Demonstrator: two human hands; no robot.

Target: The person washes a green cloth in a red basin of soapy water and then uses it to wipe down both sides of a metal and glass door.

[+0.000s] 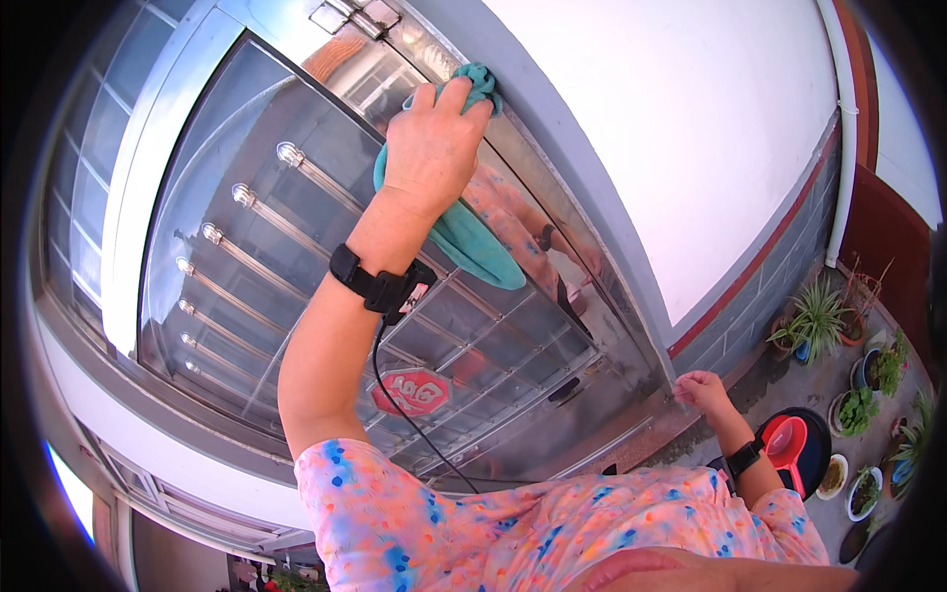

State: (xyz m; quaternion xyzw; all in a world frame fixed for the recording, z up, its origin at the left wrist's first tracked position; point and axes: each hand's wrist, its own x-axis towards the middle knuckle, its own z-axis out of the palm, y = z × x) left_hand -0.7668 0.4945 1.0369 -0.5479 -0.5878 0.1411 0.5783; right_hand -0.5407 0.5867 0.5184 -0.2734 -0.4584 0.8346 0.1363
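Note:
My left hand (436,140) is raised and grips a teal cloth (473,248). Part of the cloth is bunched above my fingers, against the shiny metal door frame (510,155) near its edge with the grey wall trim. The rest hangs below my wrist over the glass-and-bar panel of the metal door (296,244). Lower on the right, my right hand (699,392) hangs with fingers loosely curled and nothing visible in it, near the foot of the wall. The polished metal mirrors my patterned shirt and an arm.
A door hinge (362,18) sits at the top. The panel has several metal bars and a red octagonal sticker (412,393) with writing. A black cable (399,407) runs from my left wristband. At right stand potted plants (817,318) and a red dipper (788,444) on a dark basin.

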